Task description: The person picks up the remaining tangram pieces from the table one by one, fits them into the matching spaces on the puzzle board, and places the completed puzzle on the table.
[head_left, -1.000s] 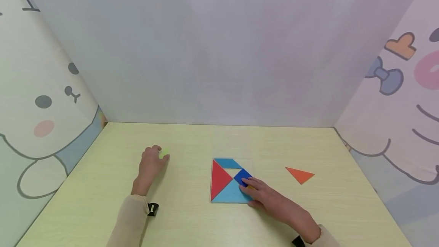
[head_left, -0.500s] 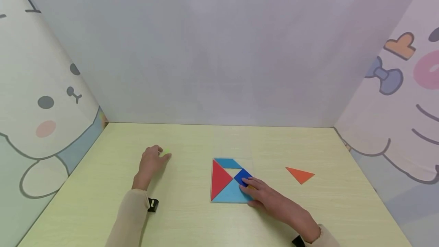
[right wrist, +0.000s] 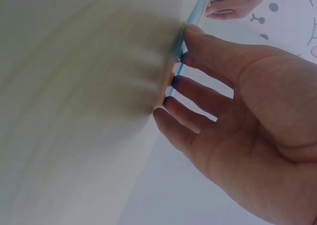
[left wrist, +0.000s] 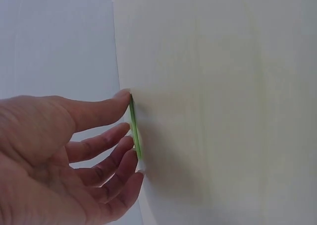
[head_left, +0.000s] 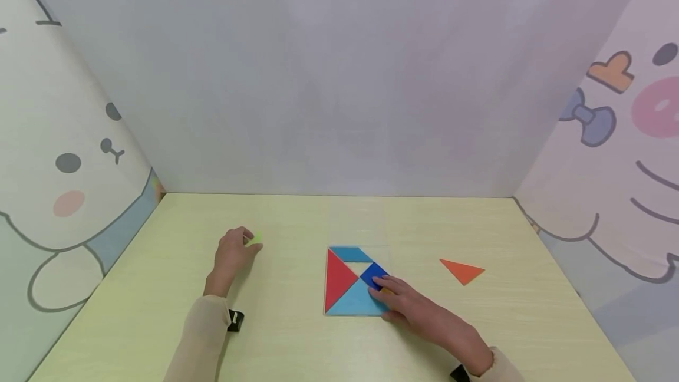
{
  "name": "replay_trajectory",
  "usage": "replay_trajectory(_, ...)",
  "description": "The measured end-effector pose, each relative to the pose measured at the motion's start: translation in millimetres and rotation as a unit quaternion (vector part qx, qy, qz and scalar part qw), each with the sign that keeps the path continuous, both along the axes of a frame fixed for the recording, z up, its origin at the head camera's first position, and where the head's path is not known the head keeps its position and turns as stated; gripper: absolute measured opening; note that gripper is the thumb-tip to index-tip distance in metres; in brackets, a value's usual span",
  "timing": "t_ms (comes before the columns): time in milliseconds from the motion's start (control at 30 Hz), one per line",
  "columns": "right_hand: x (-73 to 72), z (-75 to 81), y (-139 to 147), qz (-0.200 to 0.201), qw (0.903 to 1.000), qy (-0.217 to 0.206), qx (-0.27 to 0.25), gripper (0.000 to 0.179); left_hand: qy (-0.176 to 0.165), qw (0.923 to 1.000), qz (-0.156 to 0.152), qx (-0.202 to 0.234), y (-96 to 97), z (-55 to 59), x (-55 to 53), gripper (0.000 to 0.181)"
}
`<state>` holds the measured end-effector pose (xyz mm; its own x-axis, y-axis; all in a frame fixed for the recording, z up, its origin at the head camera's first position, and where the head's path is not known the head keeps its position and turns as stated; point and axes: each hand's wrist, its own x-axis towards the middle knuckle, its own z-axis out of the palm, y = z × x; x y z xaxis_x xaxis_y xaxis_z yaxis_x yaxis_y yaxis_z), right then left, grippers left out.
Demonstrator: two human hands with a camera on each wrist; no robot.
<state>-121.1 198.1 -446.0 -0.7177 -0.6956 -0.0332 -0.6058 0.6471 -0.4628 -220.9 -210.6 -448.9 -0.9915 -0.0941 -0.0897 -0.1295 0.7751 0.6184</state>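
On the left of the table my left hand (head_left: 232, 252) holds a small yellow-green tangram piece (head_left: 257, 239) between thumb and fingertips; the left wrist view shows this piece (left wrist: 134, 128) edge-on, close to the tabletop. My right hand (head_left: 421, 311) rests at the right side of the tangram tray, fingertips on the dark blue square (head_left: 373, 274) and a mostly hidden yellow piece (head_left: 388, 291), thumb at the near corner. Also lying in the tray are a red triangle (head_left: 338, 279), a light blue triangle (head_left: 352, 302) and a blue parallelogram (head_left: 352, 253). A pale triangular gap shows between them.
An orange triangle (head_left: 462, 271) lies alone on the pale wooden table (head_left: 286, 341), right of the tray. A plain wall sheet (head_left: 339, 87) stands along the back edge. Cartoon-printed panels (head_left: 58, 193) flank both sides.
Both hands stay nearly where they were; the left fingers shift only slightly around the yellow-green piece. The whole head view has moved a little.
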Motion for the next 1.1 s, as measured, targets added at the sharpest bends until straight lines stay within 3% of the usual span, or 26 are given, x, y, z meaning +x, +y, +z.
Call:
replay_trajectory(467, 0.7, -0.3, 0, -0.001, 1.0000, -0.003, 0.002, 0.052, 0.035, 0.9992, -0.008, 0.016, -1.3, -5.6, 1.7, 0.031)
replay_trajectory(767, 0.7, -0.7, 1, -0.002, 1.0000, -0.004, 0.002, 0.052, 0.050, 0.9978, -0.016, 0.041, 2.4, 0.3, 4.5, 0.018)
replay_trajectory(967, 1.7, -1.3, 3, 0.012, 0.9996, 0.022, -0.010, 0.050, 0.056, 0.9968, -0.026, 0.050, 8.2, 4.4, 5.0, 0.017)
replay_trajectory(1100, 1.9, -1.1, 3, 0.007, 0.9999, 0.012, -0.009, 0.051, 0.063, 0.9961, -0.029, 0.054, 13.5, 6.0, 6.0, 0.016)
